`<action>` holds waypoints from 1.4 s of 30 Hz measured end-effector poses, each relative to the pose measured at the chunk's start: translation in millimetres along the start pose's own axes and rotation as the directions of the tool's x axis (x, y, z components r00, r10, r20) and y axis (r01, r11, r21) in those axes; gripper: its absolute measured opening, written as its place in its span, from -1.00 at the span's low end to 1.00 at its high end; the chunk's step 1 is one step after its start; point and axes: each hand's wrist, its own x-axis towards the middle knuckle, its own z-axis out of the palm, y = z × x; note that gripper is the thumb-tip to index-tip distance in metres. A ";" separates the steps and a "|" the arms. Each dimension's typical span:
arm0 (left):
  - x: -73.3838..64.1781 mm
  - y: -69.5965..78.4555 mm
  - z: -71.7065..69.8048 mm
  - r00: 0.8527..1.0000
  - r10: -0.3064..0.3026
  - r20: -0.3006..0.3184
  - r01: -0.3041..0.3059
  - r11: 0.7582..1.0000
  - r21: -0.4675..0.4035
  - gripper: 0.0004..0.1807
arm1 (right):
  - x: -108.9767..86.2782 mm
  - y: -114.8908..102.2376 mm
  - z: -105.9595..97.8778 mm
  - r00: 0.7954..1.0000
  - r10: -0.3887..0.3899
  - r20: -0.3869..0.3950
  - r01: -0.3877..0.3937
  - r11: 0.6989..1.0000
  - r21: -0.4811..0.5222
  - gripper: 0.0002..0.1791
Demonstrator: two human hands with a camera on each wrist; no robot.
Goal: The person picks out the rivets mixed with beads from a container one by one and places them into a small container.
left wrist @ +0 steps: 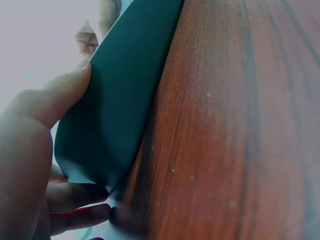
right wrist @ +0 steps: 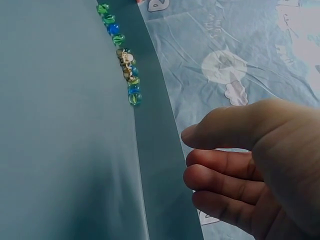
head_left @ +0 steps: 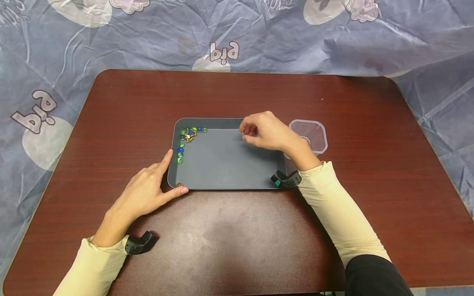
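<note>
On the reddish-brown desk point(head_left: 370, 164), the left hand point(head_left: 146, 189) lies spread against the grey tray point(head_left: 226, 164); the right hand point(head_left: 266, 130), arched above it, pinches a gold piece point(head_left: 242, 133) that only the head view shows.

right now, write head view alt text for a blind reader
A person's right grip pinches a gold bit over a grey tray; the left grip spans its near left corner. Marbles lie mostly around the far left corner.
</note>
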 end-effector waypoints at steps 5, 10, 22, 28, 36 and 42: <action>0.2 -0.2 0.1 1.000 -0.009 0.013 0.009 1.000 -0.002 0.15 | -2.5 0.9 -1.8 1.000 0.005 0.005 -0.005 1.000 0.001 -0.90; -0.1 -0.3 -0.5 1.000 -0.012 0.018 0.012 1.000 -0.001 0.15 | -5.5 0.1 -4.6 1.000 0.018 0.002 -0.018 1.000 -0.014 -0.92; 0.5 -0.9 -0.3 1.000 0.001 -0.003 -0.001 1.000 0.008 0.15 | -12.9 -0.5 -12.2 0.998 0.062 -0.011 -0.063 0.997 -0.045 -0.93; 0.7 -1.2 0.0 1.000 0.003 -0.011 -0.003 1.000 0.015 0.15 | -16.4 1.3 -16.2 0.998 0.069 -0.014 -0.069 0.996 -0.049 -0.93; 0.8 -1.0 0.5 1.000 0.003 -0.014 -0.003 1.000 0.012 0.15 | -24.1 3.8 -21.5 0.996 0.084 -0.028 -0.086 0.994 -0.072 -0.92; 0.6 0.1 -0.1 1.000 -0.010 0.002 0.010 1.000 0.006 0.15 | -29.4 5.5 -25.1 0.996 0.079 -0.050 -0.083 0.993 -0.079 -0.92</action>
